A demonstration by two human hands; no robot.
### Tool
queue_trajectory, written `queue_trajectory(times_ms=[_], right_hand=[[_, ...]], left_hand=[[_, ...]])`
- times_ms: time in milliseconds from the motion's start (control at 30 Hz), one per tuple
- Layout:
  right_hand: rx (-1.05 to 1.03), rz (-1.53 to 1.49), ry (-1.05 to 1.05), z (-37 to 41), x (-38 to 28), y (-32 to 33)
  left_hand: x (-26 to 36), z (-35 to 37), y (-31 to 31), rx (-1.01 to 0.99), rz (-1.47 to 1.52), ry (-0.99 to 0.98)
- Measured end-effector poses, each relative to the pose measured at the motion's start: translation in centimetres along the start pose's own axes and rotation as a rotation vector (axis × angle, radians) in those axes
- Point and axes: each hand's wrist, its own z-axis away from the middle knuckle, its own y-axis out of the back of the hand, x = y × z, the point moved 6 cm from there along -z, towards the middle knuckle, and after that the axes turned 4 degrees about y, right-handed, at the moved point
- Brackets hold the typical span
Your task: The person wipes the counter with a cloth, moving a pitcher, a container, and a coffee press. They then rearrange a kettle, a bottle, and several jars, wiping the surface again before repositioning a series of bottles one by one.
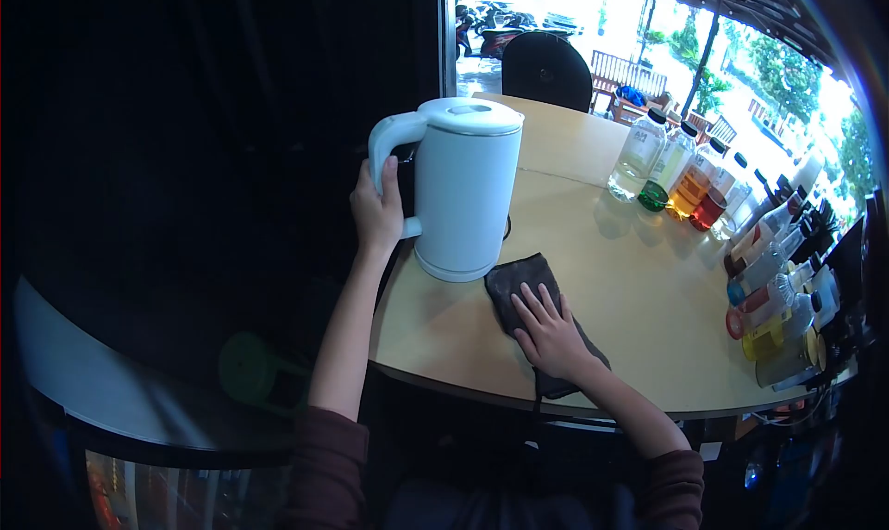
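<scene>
A white electric kettle (468,197) stands upright at the left part of the wooden table (639,317), its lid closed. My left hand (378,211) is wrapped round the kettle's handle on its left side. Just right of the kettle's base lies a dark folded cloth (507,285), near the table's front edge. Flat on top of this cloth rests my right hand (553,334), fingers spread and pointing toward the kettle.
Several bottles of coloured liquid (693,183) line the table's far right edge. More bottles and jars (778,317) crowd the right end. A dark round-backed chair (546,72) is behind the table. A green stool (250,368) is low on the left.
</scene>
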Motion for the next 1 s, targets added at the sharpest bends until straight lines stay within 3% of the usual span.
queue_trajectory(times_ms=[500, 533, 567, 667, 700, 767, 1000], right_hand=[[0.064, -0.155, 0.049, -13.5, -6.2, -5.4], [0.226, -0.184, 0.083, -14.2, -7.1, -5.0], [0.223, -0.188, 0.083, -14.5, -7.8, -5.5], [-0.072, -0.115, 0.216, -14.4, -11.0, -6.6], [-0.074, -0.117, 0.215, -14.1, -11.6, -6.0], [-0.176, -0.154, 0.439, -12.7, -13.9, -5.4], [-0.134, -0.241, 0.638, -6.0, -14.2, -2.9]], left_hand=[[1.0, -1.7, -0.9, -0.044, -0.107, 0.02], [1.0, -1.6, -0.8, -0.036, -0.093, 0.019], [1.1, -1.6, -0.9, -0.037, -0.097, 0.022], [0.8, -1.3, -0.8, -0.035, -0.109, 0.016], [0.6, -1.2, -0.9, -0.019, -0.09, -0.008], [0.7, -0.9, -0.9, -0.006, -0.067, -0.034], [-1.3, 0.5, -0.1, 0.017, 0.038, -0.012]])
